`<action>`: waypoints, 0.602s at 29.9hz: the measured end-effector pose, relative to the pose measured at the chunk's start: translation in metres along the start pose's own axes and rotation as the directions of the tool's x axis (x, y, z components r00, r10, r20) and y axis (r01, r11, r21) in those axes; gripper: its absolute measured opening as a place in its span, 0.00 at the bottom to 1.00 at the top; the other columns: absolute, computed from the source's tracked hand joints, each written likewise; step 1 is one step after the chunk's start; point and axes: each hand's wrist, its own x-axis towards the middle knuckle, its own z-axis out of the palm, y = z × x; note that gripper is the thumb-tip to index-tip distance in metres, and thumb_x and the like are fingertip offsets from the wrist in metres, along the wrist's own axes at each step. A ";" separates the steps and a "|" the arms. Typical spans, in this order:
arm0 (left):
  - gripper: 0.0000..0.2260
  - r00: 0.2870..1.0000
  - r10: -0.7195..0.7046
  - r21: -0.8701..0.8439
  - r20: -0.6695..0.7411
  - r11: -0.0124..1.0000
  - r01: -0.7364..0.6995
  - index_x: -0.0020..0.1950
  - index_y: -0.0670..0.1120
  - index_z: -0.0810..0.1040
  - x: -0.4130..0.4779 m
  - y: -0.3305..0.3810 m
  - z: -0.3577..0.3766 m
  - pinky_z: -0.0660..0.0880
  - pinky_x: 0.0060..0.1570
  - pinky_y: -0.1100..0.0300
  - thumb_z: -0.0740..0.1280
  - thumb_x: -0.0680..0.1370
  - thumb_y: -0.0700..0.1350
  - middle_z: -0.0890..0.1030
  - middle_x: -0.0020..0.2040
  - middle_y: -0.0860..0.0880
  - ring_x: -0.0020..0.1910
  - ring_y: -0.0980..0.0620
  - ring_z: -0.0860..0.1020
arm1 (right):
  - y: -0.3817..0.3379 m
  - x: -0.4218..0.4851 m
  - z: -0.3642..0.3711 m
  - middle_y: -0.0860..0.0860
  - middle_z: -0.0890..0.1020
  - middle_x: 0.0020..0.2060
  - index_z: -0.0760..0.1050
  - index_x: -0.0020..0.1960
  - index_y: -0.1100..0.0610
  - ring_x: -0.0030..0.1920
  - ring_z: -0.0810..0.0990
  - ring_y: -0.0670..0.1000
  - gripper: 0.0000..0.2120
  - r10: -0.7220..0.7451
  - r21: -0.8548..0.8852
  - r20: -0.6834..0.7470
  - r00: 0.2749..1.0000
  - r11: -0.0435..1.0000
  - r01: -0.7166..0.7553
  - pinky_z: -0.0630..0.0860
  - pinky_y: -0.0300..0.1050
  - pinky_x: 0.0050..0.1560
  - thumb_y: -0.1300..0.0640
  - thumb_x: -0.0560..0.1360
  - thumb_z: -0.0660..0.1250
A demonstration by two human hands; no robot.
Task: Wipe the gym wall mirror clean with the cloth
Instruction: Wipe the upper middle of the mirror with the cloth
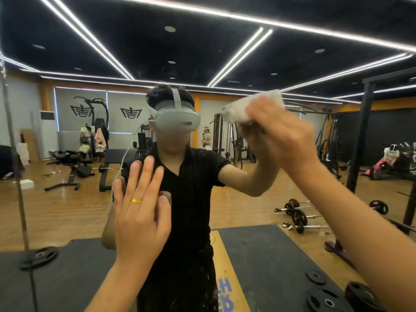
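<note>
The gym wall mirror (258,52) fills nearly the whole view right in front of me and reflects the room and a person in a black shirt with a headset. My right hand (283,134) is raised at upper right and presses a white cloth (245,106) against the glass, fingers laid over it. Lower down, left of centre, my left hand (139,212) lies flat on the mirror with straight, spread fingers and a gold ring, holding nothing. Part of the cloth is hidden under my right hand.
In the reflection are weight benches (74,163) at left, barbells and plates (297,215) on the wooden floor at right, a black rack post (360,140), black floor mats (265,255) and another person (206,138) far back.
</note>
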 end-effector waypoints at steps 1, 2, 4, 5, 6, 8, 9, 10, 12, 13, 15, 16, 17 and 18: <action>0.21 1.000 -0.020 -0.046 0.007 0.999 0.020 0.75 0.41 0.72 0.000 0.010 0.000 0.48 0.82 0.45 0.59 0.81 0.42 0.66 0.80 0.43 0.82 0.46 0.57 | 0.016 0.005 -0.005 0.60 0.82 0.64 0.78 0.68 0.63 0.60 0.84 0.59 0.15 0.056 -0.041 -0.040 0.998 0.997 -0.058 0.84 0.55 0.55 0.57 0.84 0.68; 0.21 1.000 -0.005 -0.080 0.012 0.997 0.006 0.74 0.41 0.72 0.001 0.022 0.001 0.48 0.82 0.46 0.59 0.81 0.42 0.66 0.80 0.43 0.82 0.46 0.57 | 0.025 0.009 -0.009 0.61 0.83 0.62 0.78 0.68 0.64 0.56 0.86 0.59 0.15 0.126 -0.054 -0.079 0.989 0.990 -0.130 0.85 0.54 0.52 0.56 0.85 0.65; 0.21 0.995 0.100 -0.104 0.020 0.990 -0.097 0.75 0.41 0.72 0.001 0.047 0.009 0.50 0.82 0.45 0.59 0.81 0.40 0.66 0.79 0.43 0.82 0.47 0.58 | 0.018 0.008 -0.007 0.61 0.83 0.61 0.78 0.67 0.64 0.50 0.87 0.58 0.16 0.230 -0.005 -0.117 0.966 0.973 -0.232 0.85 0.52 0.49 0.55 0.87 0.61; 0.22 0.988 0.152 -0.103 0.028 0.984 -0.149 0.75 0.42 0.70 0.003 0.058 0.016 0.50 0.81 0.44 0.59 0.81 0.40 0.66 0.79 0.44 0.82 0.47 0.58 | 0.007 0.004 -0.004 0.62 0.83 0.61 0.79 0.67 0.64 0.50 0.87 0.58 0.16 0.225 0.032 -0.120 0.967 0.974 -0.222 0.85 0.52 0.49 0.55 0.87 0.61; 0.22 0.982 0.185 -0.099 0.041 0.979 -0.180 0.76 0.42 0.69 0.004 0.067 0.023 0.50 0.81 0.43 0.59 0.81 0.39 0.66 0.79 0.44 0.82 0.47 0.58 | -0.002 -0.003 -0.001 0.62 0.83 0.62 0.79 0.66 0.64 0.53 0.86 0.59 0.15 0.175 0.063 -0.103 0.979 0.984 -0.169 0.85 0.53 0.51 0.57 0.86 0.62; 0.23 0.977 0.200 -0.078 0.073 0.978 -0.194 0.77 0.43 0.68 0.007 0.078 0.040 0.49 0.81 0.42 0.59 0.81 0.40 0.65 0.80 0.44 0.82 0.46 0.58 | -0.007 -0.016 -0.001 0.61 0.81 0.65 0.78 0.67 0.64 0.64 0.81 0.60 0.14 0.022 0.092 -0.023 0.999 0.996 -0.020 0.82 0.56 0.60 0.61 0.82 0.69; 0.23 0.977 0.196 -0.053 0.089 0.980 -0.192 0.78 0.43 0.68 0.007 0.080 0.048 0.49 0.81 0.42 0.60 0.81 0.41 0.65 0.80 0.44 0.82 0.46 0.59 | 0.000 -0.017 -0.005 0.61 0.80 0.65 0.78 0.67 0.64 0.66 0.80 0.59 0.16 -0.044 0.091 0.010 0.999 0.995 0.043 0.81 0.56 0.63 0.62 0.80 0.71; 0.24 0.976 0.193 -0.013 0.104 0.981 -0.193 0.78 0.43 0.68 0.005 0.080 0.054 0.49 0.81 0.43 0.60 0.81 0.42 0.65 0.80 0.44 0.82 0.46 0.59 | 0.013 -0.015 -0.008 0.61 0.81 0.65 0.77 0.67 0.64 0.66 0.80 0.59 0.17 -0.092 0.083 0.019 0.996 0.992 0.090 0.80 0.55 0.64 0.63 0.80 0.72; 0.24 0.973 0.200 0.079 0.116 0.975 -0.210 0.78 0.42 0.69 0.001 0.077 0.064 0.51 0.81 0.43 0.62 0.81 0.44 0.64 0.81 0.43 0.82 0.46 0.59 | 0.038 -0.009 -0.014 0.62 0.81 0.64 0.76 0.68 0.64 0.62 0.83 0.60 0.16 -0.109 0.062 -0.003 0.994 0.992 0.109 0.80 0.53 0.62 0.61 0.82 0.70; 0.24 0.973 0.203 0.102 0.108 0.972 -0.214 0.78 0.42 0.69 0.000 0.076 0.066 0.52 0.81 0.43 0.63 0.81 0.44 0.65 0.80 0.43 0.82 0.45 0.60 | 0.049 -0.006 -0.017 0.62 0.81 0.64 0.77 0.68 0.65 0.60 0.84 0.60 0.16 -0.086 0.042 -0.020 0.996 0.995 0.087 0.80 0.52 0.60 0.60 0.82 0.70; 0.24 0.977 0.195 0.121 0.085 0.971 -0.205 0.77 0.41 0.70 -0.001 0.076 0.069 0.54 0.80 0.42 0.64 0.81 0.44 0.66 0.80 0.43 0.81 0.45 0.60 | 0.066 -0.003 -0.021 0.61 0.83 0.61 0.78 0.67 0.65 0.55 0.85 0.58 0.15 -0.006 -0.012 -0.068 0.998 1.000 0.005 0.82 0.48 0.56 0.59 0.83 0.69; 0.24 0.978 0.193 0.128 0.076 0.971 -0.201 0.77 0.41 0.70 -0.001 0.077 0.069 0.54 0.80 0.42 0.64 0.81 0.44 0.66 0.80 0.43 0.81 0.45 0.60 | 0.068 -0.002 -0.022 0.61 0.84 0.58 0.78 0.67 0.65 0.52 0.85 0.56 0.15 0.058 -0.011 -0.084 0.995 0.998 -0.059 0.82 0.45 0.54 0.57 0.85 0.66; 0.24 0.979 0.192 0.135 0.069 0.971 -0.200 0.77 0.41 0.70 -0.002 0.078 0.070 0.54 0.80 0.42 0.63 0.81 0.44 0.66 0.80 0.42 0.81 0.45 0.60 | 0.066 -0.002 -0.021 0.60 0.84 0.55 0.78 0.67 0.65 0.49 0.84 0.55 0.16 0.131 0.015 -0.096 0.987 0.991 -0.130 0.80 0.41 0.52 0.56 0.86 0.63; 0.24 0.979 0.194 0.141 0.065 0.969 -0.202 0.77 0.41 0.70 -0.002 0.079 0.071 0.54 0.80 0.42 0.63 0.81 0.44 0.66 0.80 0.42 0.81 0.45 0.60 | 0.058 -0.005 -0.018 0.60 0.84 0.55 0.78 0.67 0.66 0.49 0.84 0.54 0.17 0.196 0.052 -0.102 0.975 0.980 -0.191 0.78 0.38 0.53 0.54 0.87 0.61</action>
